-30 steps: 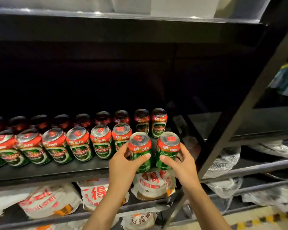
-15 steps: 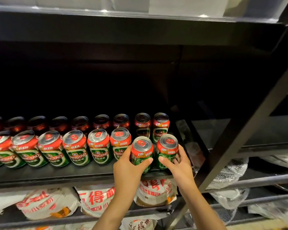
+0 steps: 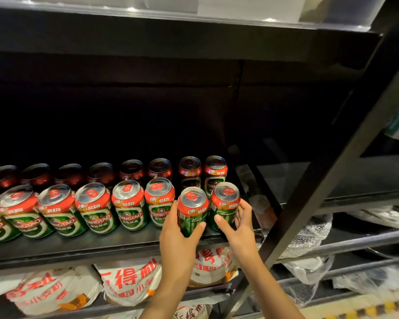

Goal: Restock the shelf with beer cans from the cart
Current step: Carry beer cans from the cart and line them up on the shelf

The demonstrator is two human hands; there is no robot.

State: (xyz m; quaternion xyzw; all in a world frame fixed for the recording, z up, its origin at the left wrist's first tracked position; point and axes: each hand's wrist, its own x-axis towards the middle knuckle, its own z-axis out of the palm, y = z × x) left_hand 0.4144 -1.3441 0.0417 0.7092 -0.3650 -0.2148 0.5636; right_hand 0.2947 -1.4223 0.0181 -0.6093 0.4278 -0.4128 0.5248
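Both cans look full, so heavyish, stiff but dentable, slick; mid-body grabbing is working best. Left hand point(image 3: 179, 236) is wrapping the left can point(image 3: 192, 209), right hand point(image 3: 237, 223) is cupping the right can point(image 3: 224, 204), both sitting at the shelf point(image 3: 78, 245) front edge, more cans point(image 3: 97, 208) lining up left of the hands.

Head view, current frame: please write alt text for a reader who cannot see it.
Two hands each hold an upright green-and-red beer can at the right end of a dark shelf: left hand on the left can, right hand on the right can. Two rows of matching cans stretch left behind them.
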